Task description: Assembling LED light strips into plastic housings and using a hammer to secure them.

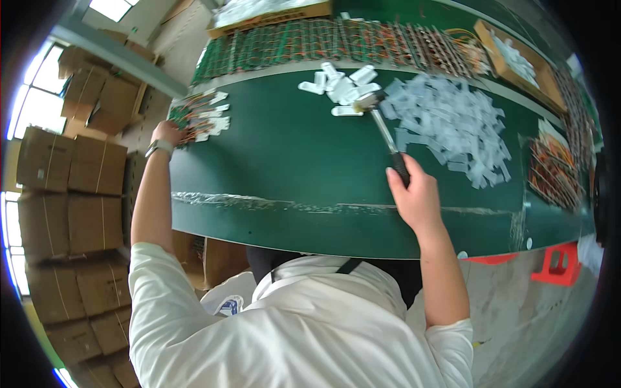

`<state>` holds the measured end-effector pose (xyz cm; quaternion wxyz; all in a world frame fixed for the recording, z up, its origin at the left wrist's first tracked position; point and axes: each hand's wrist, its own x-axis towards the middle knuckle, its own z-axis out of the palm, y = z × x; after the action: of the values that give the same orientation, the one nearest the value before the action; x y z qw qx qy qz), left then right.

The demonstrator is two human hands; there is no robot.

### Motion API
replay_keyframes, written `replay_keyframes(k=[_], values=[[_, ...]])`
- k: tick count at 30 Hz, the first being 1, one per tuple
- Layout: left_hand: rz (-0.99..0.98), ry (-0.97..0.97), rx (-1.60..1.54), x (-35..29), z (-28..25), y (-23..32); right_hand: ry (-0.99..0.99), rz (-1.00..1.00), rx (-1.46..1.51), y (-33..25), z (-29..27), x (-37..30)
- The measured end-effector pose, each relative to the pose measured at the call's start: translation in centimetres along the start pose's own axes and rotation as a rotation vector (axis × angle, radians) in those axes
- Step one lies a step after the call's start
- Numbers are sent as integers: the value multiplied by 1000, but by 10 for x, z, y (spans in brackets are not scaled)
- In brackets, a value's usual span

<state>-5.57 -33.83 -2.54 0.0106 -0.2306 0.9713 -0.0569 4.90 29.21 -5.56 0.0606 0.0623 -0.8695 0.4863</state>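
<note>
Green tabletop (284,165), right hand (416,197) clamped on silver-shafted hammer (385,132); left hand (168,133), grip unclear

No lettering can be read: the print (294,13) on the box (246,25) at top, the blue mark (231,305) at lower centre-left and the label (41,173) on a carton (45,154) at far left are unclear

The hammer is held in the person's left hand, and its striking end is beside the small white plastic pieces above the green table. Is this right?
Not quite: the head view shows the hammer in the right hand, not the left. Its striking end is indeed beside the small white plastic pieces above the green table.
</note>
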Motion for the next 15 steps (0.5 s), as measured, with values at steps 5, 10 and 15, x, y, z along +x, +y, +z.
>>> replay_keyframes(k=[5, 10, 15], values=[[-81, -63, -120, 20, 0, 8, 23, 51, -16, -8, -5, -6], [-242, -339, -1031, -2, -29, 2, -77, -26, -116, -7, -9, -9], [-25, -361, -1344, -40, -84, 8, -165, -64, -207, -16, -19, -13]])
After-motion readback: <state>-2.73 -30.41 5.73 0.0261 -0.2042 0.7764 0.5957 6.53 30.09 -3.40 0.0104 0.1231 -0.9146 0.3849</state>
